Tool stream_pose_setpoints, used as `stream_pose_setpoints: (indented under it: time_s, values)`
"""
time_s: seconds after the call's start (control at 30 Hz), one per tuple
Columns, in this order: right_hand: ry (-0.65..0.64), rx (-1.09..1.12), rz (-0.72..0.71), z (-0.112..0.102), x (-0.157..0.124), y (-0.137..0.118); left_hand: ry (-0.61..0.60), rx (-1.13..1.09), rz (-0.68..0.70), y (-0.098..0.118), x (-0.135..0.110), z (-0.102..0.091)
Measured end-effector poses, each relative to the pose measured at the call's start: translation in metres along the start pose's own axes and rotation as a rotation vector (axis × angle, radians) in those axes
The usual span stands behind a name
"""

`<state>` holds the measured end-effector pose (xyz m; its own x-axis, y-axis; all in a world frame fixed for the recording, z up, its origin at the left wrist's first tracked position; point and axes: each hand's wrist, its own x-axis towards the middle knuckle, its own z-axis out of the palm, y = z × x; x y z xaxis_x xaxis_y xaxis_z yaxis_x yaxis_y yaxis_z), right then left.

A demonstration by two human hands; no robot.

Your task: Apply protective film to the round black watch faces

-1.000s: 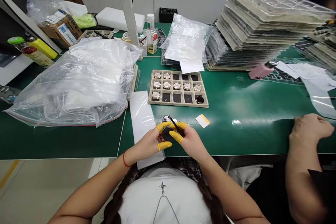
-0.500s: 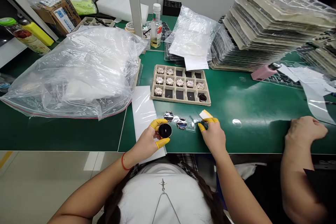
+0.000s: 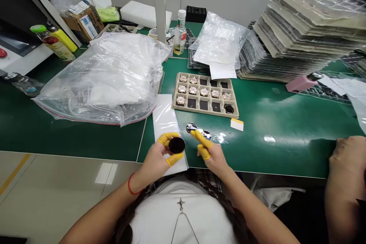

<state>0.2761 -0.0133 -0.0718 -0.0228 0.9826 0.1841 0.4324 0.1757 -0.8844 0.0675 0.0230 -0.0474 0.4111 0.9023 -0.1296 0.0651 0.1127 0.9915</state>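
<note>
My left hand point(image 3: 156, 157), with yellow finger cots on thumb and forefinger, pinches a round black-faced watch case point(image 3: 176, 145) by its edge. My right hand point(image 3: 213, 155), also in yellow cots, is just right of it with its fingers apart and nothing visible in them. Beyond the fingers, two round shiny watch pieces lie on the table, one point(image 3: 191, 127) in full view and another point(image 3: 206, 135) partly behind my right forefinger. A small white pad with a yellow edge point(image 3: 237, 125) lies farther right.
A beige compartment tray point(image 3: 206, 111) holds several watch heads. White sheets point(image 3: 163, 112) lie under my left hand. A large plastic bag point(image 3: 105, 80) covers the left side; stacked trays point(image 3: 309, 34) rise at back right. A co-worker's arm point(image 3: 347, 167) rests at the right.
My right hand has let go of the white pad and come left toward the watch case. The left hand still holds the case, its black face now tilted. The view has turned slightly left.
</note>
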Motion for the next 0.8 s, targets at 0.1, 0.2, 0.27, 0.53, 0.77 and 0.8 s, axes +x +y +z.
stream_pose_setpoints:
  time_s: [0.1, 0.2, 0.27, 0.53, 0.77, 0.8]
  values:
    - [0.262, 0.401, 0.240, -0.003, 0.004, 0.001, 0.268, 0.111, 0.013, -0.010, 0.003, -0.024]
    - [0.210, 0.605, 0.380, 0.002, 0.007, -0.003, 0.221, 0.352, -0.016, -0.027, 0.005, -0.040]
    - [0.012, 0.605, 0.465, 0.008, 0.009, -0.005, 0.076, 0.494, 0.019, -0.038, 0.005, -0.042]
    - [-0.308, 0.710, 0.698, 0.035, 0.008, -0.001, -0.067, 0.779, 0.204, -0.053, 0.002, -0.036]
    - [-0.350, 0.607, 0.675, 0.034, 0.004, 0.006, -0.068, 0.811, 0.232, -0.060, 0.002, -0.038]
    - [-0.361, 0.588, 0.675, 0.033, 0.004, 0.006, -0.065, 0.812, 0.235, -0.061, 0.002, -0.038]
